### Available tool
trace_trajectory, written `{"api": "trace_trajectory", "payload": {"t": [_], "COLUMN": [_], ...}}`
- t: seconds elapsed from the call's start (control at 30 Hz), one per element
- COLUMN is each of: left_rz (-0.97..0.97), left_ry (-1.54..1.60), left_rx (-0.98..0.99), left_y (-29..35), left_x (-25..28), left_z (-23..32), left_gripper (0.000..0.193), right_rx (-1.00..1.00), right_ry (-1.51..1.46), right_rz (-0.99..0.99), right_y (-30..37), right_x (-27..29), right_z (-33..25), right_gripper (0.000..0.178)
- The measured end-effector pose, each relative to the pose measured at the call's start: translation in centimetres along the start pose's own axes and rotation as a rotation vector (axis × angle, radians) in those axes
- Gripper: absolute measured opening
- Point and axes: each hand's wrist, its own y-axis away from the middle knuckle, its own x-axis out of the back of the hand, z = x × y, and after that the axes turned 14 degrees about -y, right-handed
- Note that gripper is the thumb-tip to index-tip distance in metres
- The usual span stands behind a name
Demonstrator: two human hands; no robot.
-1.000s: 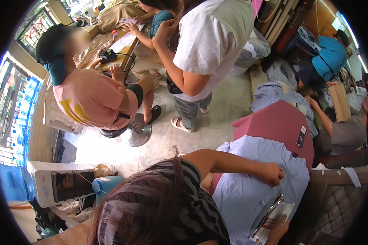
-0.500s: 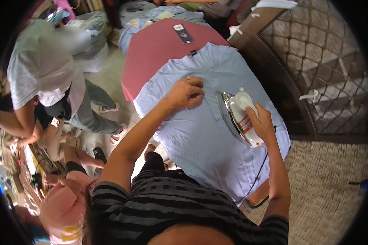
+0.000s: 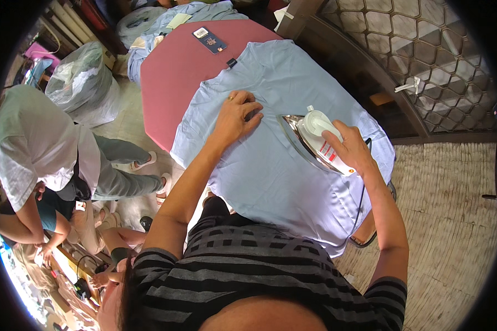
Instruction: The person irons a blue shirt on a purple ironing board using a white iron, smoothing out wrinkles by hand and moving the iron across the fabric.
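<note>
A light blue shirt [image 3: 248, 171] lies spread over a dark pink padded board, with a small black label at its neck edge. My right hand [image 3: 350, 148] is closed round the handle of a white clothes iron [image 3: 316, 124] with a shiny metal base. The iron's pointed end faces up and left, its base against the shirt. From its heel end a black cord [image 3: 361, 204] runs down over the cloth. To the left, my left hand [image 3: 237, 117] rests on the shirt with fingers bent and slightly apart, holding nothing.
A dark tag [image 3: 209, 40] lies on the pink board [image 3: 168, 71]. Behind are piled blue clothes [image 3: 210, 11] and a clear plastic bag [image 3: 85, 77]. A person in white [image 3: 44, 138] stands left, others sit below. A brown-framed lattice gate [image 3: 408, 49] borders the right.
The whole view has shifted, so the board appears further up and left. The iron is still in my right hand on the shirt. My left hand's fingers look less curled.
</note>
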Motion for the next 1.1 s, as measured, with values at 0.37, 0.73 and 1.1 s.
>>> {"api": "trace_trajectory", "payload": {"t": [0.37, 0.73, 1.1], "left_rz": [0.061, -0.056, -0.184], "left_ry": [0.181, -0.146, -0.026], "left_rx": [0.256, -0.019, -0.074], "left_y": [-1.8, -6.0, -7.5], "left_x": [0.4, -0.2, 0.2], "left_z": [-2.0, -4.2, -6.1], "left_gripper": [0.018, 0.026, 0.022], "right_rx": [-0.003, -0.147, -0.107], "right_ry": [-0.044, -0.109, -0.152], "right_rz": [-0.023, 0.053, 0.054], "right_y": [-0.4, 2.6, 0.9], "right_x": [-1.4, -2.8, -3.7], "right_z": [-1.3, -1.9, -2.8], "right_gripper": [0.037, 0.035, 0.035]}}
